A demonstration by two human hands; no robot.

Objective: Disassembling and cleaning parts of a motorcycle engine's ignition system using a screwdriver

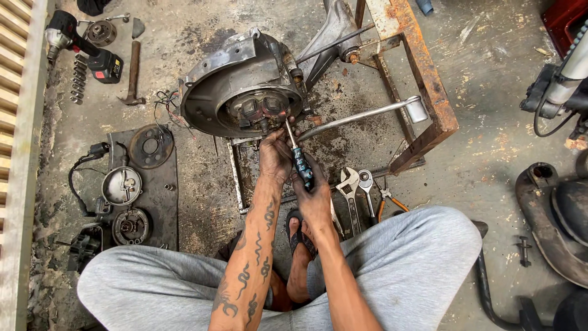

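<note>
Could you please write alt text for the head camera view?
A seated person's right hand drives a screwdriver into the stator inside an engine casing on a concrete floor, while the left hand steadies its shaft. Wrenches, a hammer and an impact driver lie around.

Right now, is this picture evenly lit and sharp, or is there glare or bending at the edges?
Head view: soft, even daylight with faint shadows; mild glare on the chrome lever; the screwdriver and engine casing are sharp; the wide lens bows the slatted wall at the left edge.
</note>
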